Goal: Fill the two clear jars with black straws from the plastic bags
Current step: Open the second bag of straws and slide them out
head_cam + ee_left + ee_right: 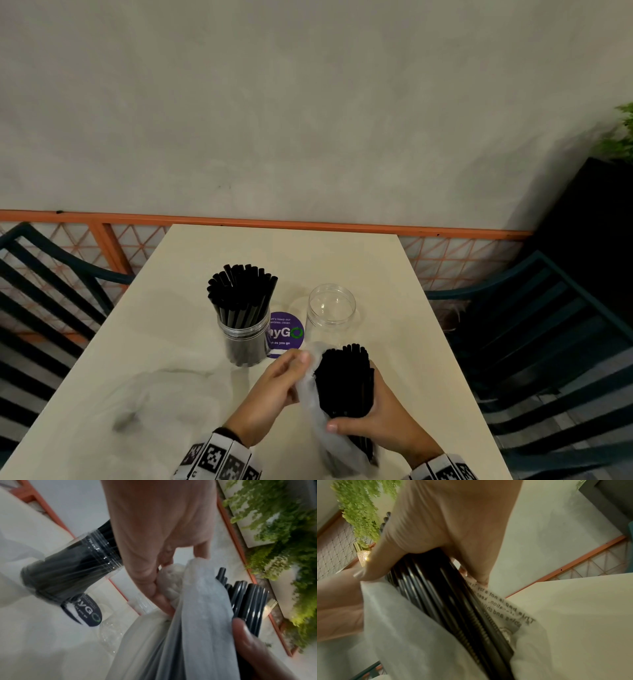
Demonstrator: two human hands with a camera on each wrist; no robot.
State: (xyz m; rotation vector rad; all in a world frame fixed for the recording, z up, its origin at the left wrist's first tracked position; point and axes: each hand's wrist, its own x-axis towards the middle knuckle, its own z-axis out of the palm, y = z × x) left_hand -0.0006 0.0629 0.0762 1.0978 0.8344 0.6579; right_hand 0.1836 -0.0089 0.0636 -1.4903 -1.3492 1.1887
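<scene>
A clear jar (pixel 245 337) packed with black straws stands left of centre on the table. An empty clear jar (pixel 331 310) stands to its right. In front of the empty jar, my right hand (pixel 383 421) grips a bundle of black straws (pixel 346 383) that sticks halfway out of a translucent plastic bag (pixel 310 404). My left hand (pixel 274 394) pinches the bunched upper edge of that bag (pixel 173 586) beside the straws (pixel 247 600). The right wrist view shows my fingers (pixel 436 534) wrapped around the straw bundle (pixel 440 591), with the printed bag (pixel 501 609) around its lower part.
An empty crumpled plastic bag (pixel 161 401) lies on the cream table (pixel 411 342) at the near left. A purple round sticker (pixel 286 332) sits between the jars. Dark slatted chairs (pixel 548 342) flank the table, and an orange-framed fence (pixel 274 221) runs behind it.
</scene>
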